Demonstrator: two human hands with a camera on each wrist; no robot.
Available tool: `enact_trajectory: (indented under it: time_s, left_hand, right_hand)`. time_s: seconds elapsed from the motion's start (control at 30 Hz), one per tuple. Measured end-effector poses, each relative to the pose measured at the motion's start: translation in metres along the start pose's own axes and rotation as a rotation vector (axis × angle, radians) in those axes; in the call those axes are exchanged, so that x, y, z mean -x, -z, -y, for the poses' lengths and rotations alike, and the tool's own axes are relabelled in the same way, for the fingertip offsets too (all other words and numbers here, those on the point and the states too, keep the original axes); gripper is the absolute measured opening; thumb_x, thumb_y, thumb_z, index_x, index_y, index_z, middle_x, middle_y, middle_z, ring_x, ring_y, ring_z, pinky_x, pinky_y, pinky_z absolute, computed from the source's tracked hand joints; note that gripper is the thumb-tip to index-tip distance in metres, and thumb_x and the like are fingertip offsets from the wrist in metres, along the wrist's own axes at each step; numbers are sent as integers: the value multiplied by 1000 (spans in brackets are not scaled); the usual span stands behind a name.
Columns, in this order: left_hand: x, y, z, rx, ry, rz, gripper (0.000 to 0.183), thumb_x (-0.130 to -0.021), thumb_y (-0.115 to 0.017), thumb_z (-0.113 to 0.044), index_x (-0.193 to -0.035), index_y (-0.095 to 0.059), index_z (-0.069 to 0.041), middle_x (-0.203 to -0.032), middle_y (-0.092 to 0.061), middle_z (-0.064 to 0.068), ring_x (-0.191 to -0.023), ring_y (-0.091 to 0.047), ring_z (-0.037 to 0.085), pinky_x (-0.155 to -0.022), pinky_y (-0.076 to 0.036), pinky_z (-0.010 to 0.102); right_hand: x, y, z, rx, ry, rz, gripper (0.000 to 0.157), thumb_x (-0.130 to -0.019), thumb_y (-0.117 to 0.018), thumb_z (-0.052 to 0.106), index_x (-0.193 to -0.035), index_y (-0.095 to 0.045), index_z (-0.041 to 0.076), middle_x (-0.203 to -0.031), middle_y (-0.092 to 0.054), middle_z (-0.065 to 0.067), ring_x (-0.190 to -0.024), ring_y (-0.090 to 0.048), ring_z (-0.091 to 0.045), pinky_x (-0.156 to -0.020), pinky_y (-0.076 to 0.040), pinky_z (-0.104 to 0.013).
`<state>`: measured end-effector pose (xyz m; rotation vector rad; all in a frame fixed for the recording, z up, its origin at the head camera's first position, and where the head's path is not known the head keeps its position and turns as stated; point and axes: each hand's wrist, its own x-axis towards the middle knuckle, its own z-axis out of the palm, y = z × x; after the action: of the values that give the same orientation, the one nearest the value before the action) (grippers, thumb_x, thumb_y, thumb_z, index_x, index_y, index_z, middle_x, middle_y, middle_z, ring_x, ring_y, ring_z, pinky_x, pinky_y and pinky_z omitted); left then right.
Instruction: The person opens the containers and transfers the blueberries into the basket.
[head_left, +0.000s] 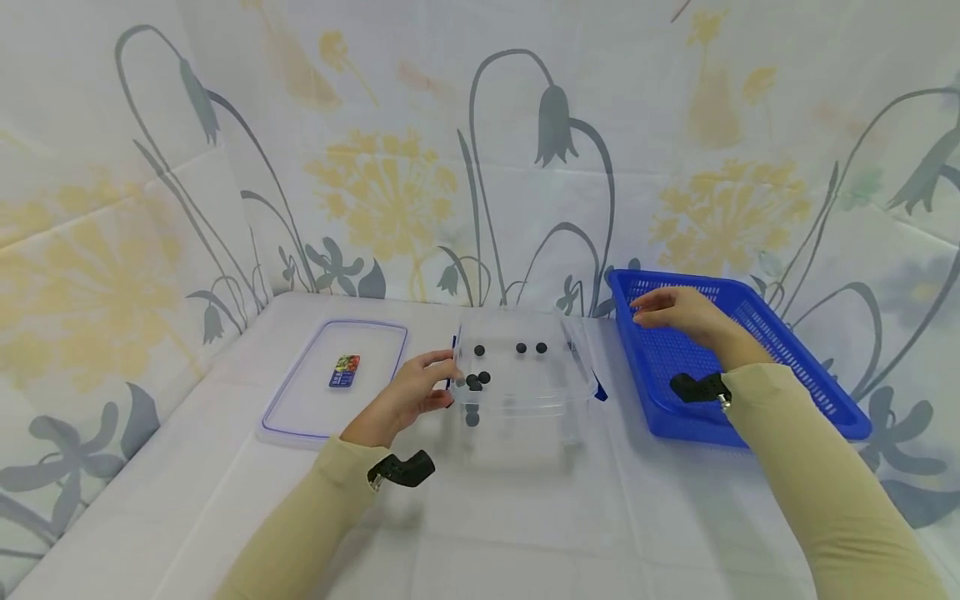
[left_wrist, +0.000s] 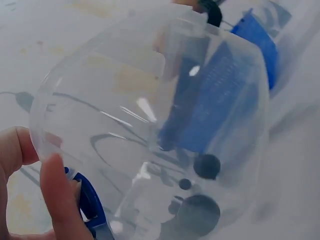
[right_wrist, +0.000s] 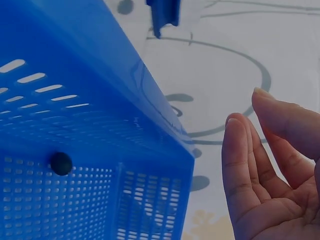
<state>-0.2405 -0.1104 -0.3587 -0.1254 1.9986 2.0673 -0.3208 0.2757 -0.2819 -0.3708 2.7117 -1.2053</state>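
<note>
A clear plastic box (head_left: pixel 517 385) with blue latches stands in the middle of the table. Several small dark balls (head_left: pixel 541 347) lie inside, some gathered by its left wall. My left hand (head_left: pixel 412 392) grips the box's left rim; in the left wrist view the thumb (left_wrist: pixel 61 195) lies against the rim by a blue latch (left_wrist: pixel 91 200). Over the left part of the blue basket (head_left: pixel 678 358) hovers my right hand (head_left: pixel 686 317), its fingers loosely bent with nothing between them. One dark ball (right_wrist: pixel 61 163) shows inside the basket in the right wrist view.
To the left, a clear lid (head_left: pixel 300 417) with a blue-purple edge line lies flat on the white tablecloth (head_left: pixel 510 525), bearing a small colourful label (head_left: pixel 345 372). A flower-printed cloth (head_left: pixel 420 167) hangs behind the table.
</note>
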Motion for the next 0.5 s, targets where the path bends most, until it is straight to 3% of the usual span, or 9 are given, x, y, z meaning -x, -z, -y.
enact_trajectory:
  time_s: [0.3, 0.5]
  left_hand:
    - [2, 2, 8, 35, 12, -8, 56, -83, -55, -12, -138, -42, -9, -114, -50, 17, -60, -46, 13, -55, -48, 17]
    - [4, -13, 17, -166, -30, 30, 63, -80, -61, -9, -138, -39, -14, -102, -56, 14, -55, -51, 16, -55, -53, 26]
  right_hand:
    - [-3, -1, -6, -11, 17, -1, 44, -87, -65, 16, -121, -52, -9, -109, -60, -16, -98, -57, -28, -92, -42, -46]
    - [0, 0, 0, -13, 7, 6, 47, -88, -64, 17, -126, -49, -8, -120, -53, -24, -103, -55, -30, -97, -38, -50]
